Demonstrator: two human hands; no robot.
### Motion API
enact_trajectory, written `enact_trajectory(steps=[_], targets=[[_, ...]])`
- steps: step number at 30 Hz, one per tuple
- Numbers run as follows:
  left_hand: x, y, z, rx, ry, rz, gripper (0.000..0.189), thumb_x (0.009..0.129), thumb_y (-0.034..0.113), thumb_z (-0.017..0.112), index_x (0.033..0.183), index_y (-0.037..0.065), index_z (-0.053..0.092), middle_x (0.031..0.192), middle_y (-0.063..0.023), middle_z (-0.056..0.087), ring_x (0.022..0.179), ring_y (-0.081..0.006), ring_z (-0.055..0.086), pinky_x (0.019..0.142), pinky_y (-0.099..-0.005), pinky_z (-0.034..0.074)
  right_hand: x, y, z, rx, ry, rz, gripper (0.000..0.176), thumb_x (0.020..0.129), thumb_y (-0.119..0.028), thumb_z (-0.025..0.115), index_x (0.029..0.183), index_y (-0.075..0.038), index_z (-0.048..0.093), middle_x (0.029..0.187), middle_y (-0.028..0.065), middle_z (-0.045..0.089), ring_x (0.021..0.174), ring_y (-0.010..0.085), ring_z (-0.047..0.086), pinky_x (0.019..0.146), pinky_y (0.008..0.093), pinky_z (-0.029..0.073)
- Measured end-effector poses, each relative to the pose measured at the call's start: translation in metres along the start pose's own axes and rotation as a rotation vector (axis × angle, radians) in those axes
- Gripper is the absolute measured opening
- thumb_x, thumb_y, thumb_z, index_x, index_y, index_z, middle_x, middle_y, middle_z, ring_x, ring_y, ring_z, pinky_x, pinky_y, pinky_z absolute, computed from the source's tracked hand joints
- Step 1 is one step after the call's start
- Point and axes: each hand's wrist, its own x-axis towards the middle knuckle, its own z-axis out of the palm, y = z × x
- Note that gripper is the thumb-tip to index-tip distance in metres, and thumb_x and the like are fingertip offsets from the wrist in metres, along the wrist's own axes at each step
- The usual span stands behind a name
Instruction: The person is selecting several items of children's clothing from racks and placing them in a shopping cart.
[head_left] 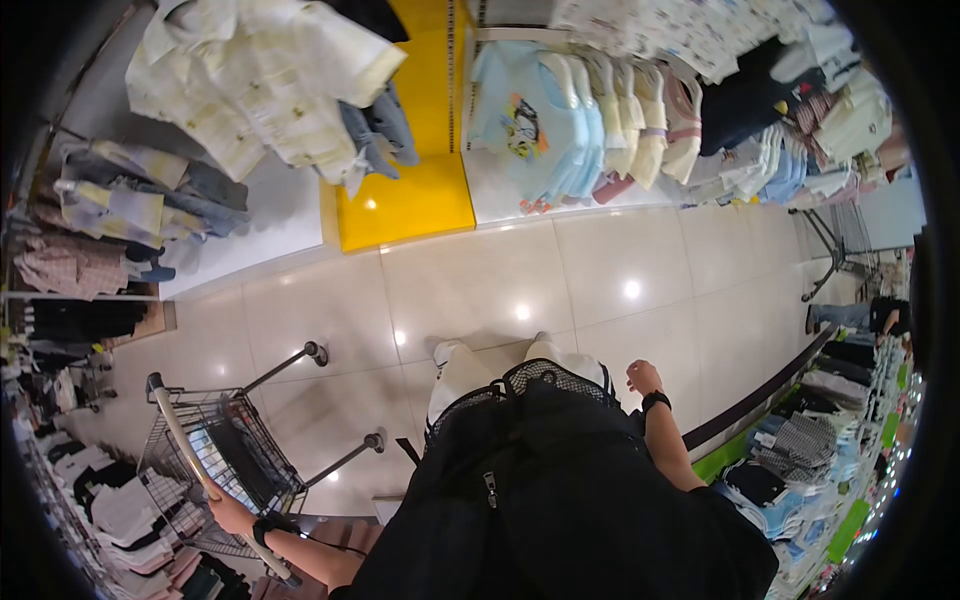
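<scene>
My left hand (232,513), with a black band at the wrist, grips the pale handle bar (183,436) of a wire shopping cart (240,455) at my lower left. My right hand (643,376), wearing a black wristband, hangs beside my hip with fingers loosely curled and nothing in it. I wear black clothes and a black mesh-topped bag (545,385) at my front. My white shoes (452,362) stand on the glossy tile floor.
Light blue and cream tops (560,120) hang on a rack ahead by a yellow display base (405,205). More hanging shirts (250,80) are upper left. Folded clothes (800,450) fill shelves on the right. Another person's legs (850,315) show far right.
</scene>
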Motion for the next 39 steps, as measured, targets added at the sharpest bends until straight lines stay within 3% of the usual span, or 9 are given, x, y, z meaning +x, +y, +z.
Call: enact_trajectory(steps=[6, 16, 19, 25, 32, 37, 39], targets=[[-0.075, 0.010, -0.037, 0.012, -0.005, 0.056, 0.066, 0.078, 0.064, 0.029, 0.086, 0.006, 0.059, 0.078, -0.0164, 0.061, 0.072, -0.0353, 0.058, 0.060, -0.0462, 0.045, 0.017, 0.088, -0.016, 0.177, -0.012, 0.026, 0.023, 0.076, -0.015, 0.044, 0.088, 0.000, 0.058, 0.064, 0.0107, 0.062, 0.053, 0.0184, 0.061, 0.054, 0.0290, 0.049], [-0.214, 0.034, -0.103, 0.058, 0.107, 0.194, 0.067, 0.079, 0.062, 0.030, 0.078, 0.002, 0.059, 0.068, -0.0181, 0.060, 0.062, -0.0351, 0.058, 0.052, -0.0444, 0.046, 0.028, 0.213, -0.063, 0.278, -0.137, 0.116, 0.023, 0.075, -0.016, 0.043, 0.082, -0.001, 0.059, 0.063, 0.0105, 0.061, 0.053, 0.0183, 0.061, 0.055, 0.0290, 0.049], [-0.247, 0.045, -0.121, 0.056, 0.119, 0.221, 0.067, 0.080, 0.062, 0.030, 0.078, 0.002, 0.059, 0.067, -0.0180, 0.060, 0.062, -0.0351, 0.058, 0.052, -0.0440, 0.046, 0.055, 0.240, -0.072, 0.319, -0.088, 0.094, 0.025, 0.076, -0.016, 0.043, 0.090, 0.000, 0.057, 0.066, 0.0110, 0.062, 0.054, 0.0183, 0.061, 0.047, 0.0276, 0.045], [-0.292, 0.070, -0.136, 0.099, 0.164, 0.271, 0.066, 0.080, 0.061, 0.030, 0.071, 0.002, 0.057, 0.062, -0.0165, 0.059, 0.057, -0.0339, 0.057, 0.047, -0.0426, 0.045, 0.113, 0.234, -0.090, 0.407, -0.052, -0.091, 0.024, 0.075, -0.013, 0.047, 0.091, 0.003, 0.056, 0.068, 0.0140, 0.061, 0.055, 0.0195, 0.060, 0.052, 0.0286, 0.049], [-0.329, 0.108, -0.143, 0.101, 0.273, 0.303, 0.066, 0.081, 0.061, 0.030, 0.064, 0.002, 0.055, 0.057, -0.0161, 0.057, 0.054, -0.0331, 0.057, 0.044, -0.0417, 0.045, 0.161, 0.174, -0.183, 0.317, -0.009, -0.212, 0.025, 0.076, -0.013, 0.048, 0.096, 0.000, 0.056, 0.068, 0.0124, 0.061, 0.056, 0.0185, 0.060, 0.053, 0.0291, 0.048], [-0.357, 0.133, -0.161, 0.082, 0.276, 0.290, 0.065, 0.080, 0.062, 0.030, 0.063, 0.004, 0.054, 0.055, -0.0147, 0.056, 0.049, -0.0325, 0.056, 0.039, -0.0416, 0.043, 0.217, 0.192, -0.265, 0.163, 0.020, -0.189, 0.026, 0.075, -0.019, 0.047, 0.096, -0.006, 0.058, 0.068, 0.0083, 0.062, 0.059, 0.0167, 0.061, 0.059, 0.0303, 0.048], [-0.368, 0.138, -0.163, 0.206, 0.343, 0.344, 0.062, 0.081, 0.060, 0.031, 0.062, 0.006, 0.054, 0.047, -0.0110, 0.053, 0.040, -0.0277, 0.052, 0.034, -0.0379, 0.040, 0.236, 0.216, -0.291, 0.122, 0.055, -0.189, 0.026, 0.075, -0.019, 0.048, 0.095, -0.007, 0.058, 0.068, 0.0088, 0.062, 0.059, 0.0168, 0.061, 0.059, 0.0299, 0.048]])
